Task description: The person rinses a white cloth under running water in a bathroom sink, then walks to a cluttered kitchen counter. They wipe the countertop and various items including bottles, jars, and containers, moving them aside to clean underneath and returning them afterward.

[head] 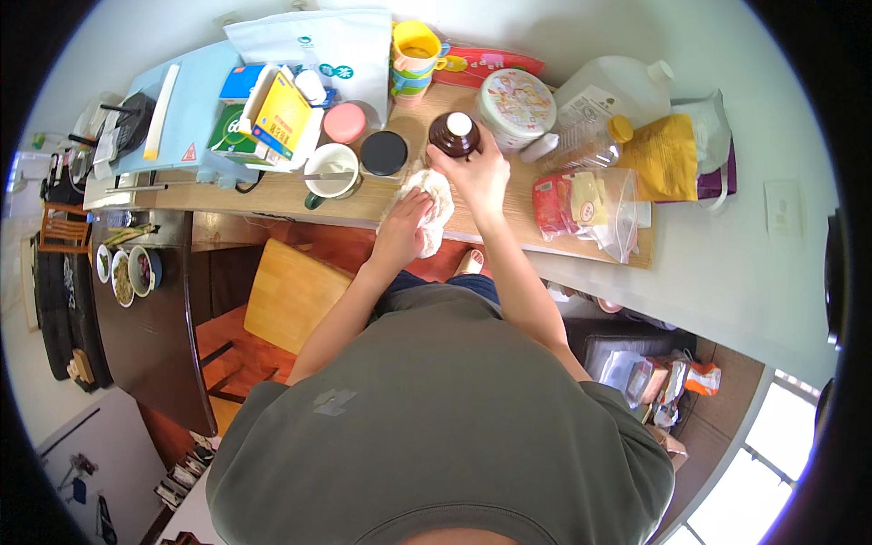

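My right hand grips a dark brown bottle with a white cap over the wooden counter; whether its base touches the wood is hidden. A crumpled white cloth lies at the counter's front edge, partly hanging over it. My left hand presses on this cloth, its fingers spread over the folds. Just left of the bottle stands a jar with a black lid. Beside that is a mug with a green handle and a utensil across its rim. A white tub with a printed lid stands right of the bottle.
Stacked colourful cups, a pink-lidded jar and medicine boxes crowd the back left. Rightward are a large plastic jug, a yellow-capped bottle and a zip bag of packets. A wooden chair stands below left.
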`<state>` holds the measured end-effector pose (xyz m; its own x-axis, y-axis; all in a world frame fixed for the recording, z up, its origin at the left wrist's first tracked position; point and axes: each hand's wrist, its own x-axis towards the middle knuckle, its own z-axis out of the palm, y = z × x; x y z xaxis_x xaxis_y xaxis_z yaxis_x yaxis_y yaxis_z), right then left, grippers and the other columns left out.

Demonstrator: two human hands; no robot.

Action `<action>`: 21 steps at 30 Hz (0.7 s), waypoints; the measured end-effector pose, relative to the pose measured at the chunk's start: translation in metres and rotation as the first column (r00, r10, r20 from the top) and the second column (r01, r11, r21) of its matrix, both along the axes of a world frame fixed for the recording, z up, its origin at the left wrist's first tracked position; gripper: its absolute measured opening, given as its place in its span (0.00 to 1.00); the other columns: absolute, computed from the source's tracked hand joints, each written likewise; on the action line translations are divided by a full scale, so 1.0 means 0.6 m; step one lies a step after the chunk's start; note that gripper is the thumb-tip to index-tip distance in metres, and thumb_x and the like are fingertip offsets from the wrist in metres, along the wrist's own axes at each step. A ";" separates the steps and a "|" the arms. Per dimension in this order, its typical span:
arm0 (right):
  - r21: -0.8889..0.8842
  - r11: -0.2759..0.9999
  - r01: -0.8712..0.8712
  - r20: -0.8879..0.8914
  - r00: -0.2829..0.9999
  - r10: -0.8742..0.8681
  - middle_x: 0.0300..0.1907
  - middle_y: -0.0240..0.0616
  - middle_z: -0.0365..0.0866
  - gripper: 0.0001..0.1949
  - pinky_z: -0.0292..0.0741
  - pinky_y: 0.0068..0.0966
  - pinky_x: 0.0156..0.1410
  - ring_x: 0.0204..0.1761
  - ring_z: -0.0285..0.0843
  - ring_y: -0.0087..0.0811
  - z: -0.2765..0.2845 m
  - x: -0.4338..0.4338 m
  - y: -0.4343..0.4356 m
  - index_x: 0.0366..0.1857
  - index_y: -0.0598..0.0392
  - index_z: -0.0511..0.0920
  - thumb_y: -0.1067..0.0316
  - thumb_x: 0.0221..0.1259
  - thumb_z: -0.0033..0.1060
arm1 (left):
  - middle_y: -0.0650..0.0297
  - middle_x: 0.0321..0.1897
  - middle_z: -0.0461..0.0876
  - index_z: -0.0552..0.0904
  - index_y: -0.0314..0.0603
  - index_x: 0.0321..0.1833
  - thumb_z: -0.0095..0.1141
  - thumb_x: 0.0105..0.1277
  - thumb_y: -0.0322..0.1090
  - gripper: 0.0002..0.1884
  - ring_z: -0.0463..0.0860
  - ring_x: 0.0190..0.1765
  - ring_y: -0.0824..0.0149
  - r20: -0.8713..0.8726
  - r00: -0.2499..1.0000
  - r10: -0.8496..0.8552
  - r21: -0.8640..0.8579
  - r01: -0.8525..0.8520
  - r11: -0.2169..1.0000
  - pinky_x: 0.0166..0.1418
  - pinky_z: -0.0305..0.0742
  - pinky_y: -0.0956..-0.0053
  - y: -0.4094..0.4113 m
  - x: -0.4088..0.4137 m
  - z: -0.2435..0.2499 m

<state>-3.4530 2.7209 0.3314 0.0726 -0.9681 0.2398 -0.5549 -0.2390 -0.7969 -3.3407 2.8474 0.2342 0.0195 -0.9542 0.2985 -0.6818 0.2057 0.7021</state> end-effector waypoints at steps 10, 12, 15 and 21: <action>0.177 0.969 0.172 0.138 0.970 -0.198 0.46 0.52 0.87 0.40 0.81 0.33 0.54 0.48 0.88 0.40 -0.008 -0.169 0.058 0.58 0.63 0.76 0.49 0.41 0.84 | 0.44 0.68 0.69 0.72 0.30 0.66 0.50 0.57 0.21 0.29 0.63 0.74 0.41 0.085 0.993 -0.081 0.028 0.079 0.996 0.76 0.59 0.48 -0.022 -0.020 0.009; 0.100 0.970 0.222 0.064 0.971 -0.229 0.46 0.52 0.86 0.40 0.80 0.34 0.56 0.49 0.87 0.42 -0.009 -0.179 0.038 0.58 0.64 0.76 0.49 0.42 0.83 | 0.45 0.70 0.67 0.71 0.31 0.66 0.50 0.57 0.21 0.29 0.61 0.75 0.41 0.112 0.987 -0.115 0.062 0.109 0.992 0.76 0.57 0.46 -0.038 -0.025 0.009; 0.106 0.957 0.270 0.040 0.960 -0.276 0.47 0.53 0.86 0.40 0.79 0.37 0.59 0.52 0.86 0.45 -0.002 -0.187 0.015 0.60 0.64 0.74 0.50 0.44 0.81 | 0.47 0.69 0.70 0.73 0.34 0.66 0.52 0.57 0.21 0.29 0.63 0.74 0.42 0.112 0.987 -0.113 0.043 0.109 0.993 0.74 0.58 0.43 -0.052 -0.033 0.009; 0.103 0.966 0.238 0.029 0.970 -0.242 0.57 0.57 0.79 0.44 0.74 0.36 0.66 0.61 0.79 0.48 -0.023 -0.211 -0.001 0.65 0.65 0.68 0.51 0.45 0.81 | 0.51 0.59 0.80 0.82 0.38 0.57 0.54 0.53 0.18 0.25 0.73 0.68 0.48 -0.026 0.984 -0.178 0.011 0.178 0.984 0.72 0.67 0.53 -0.039 -0.028 0.005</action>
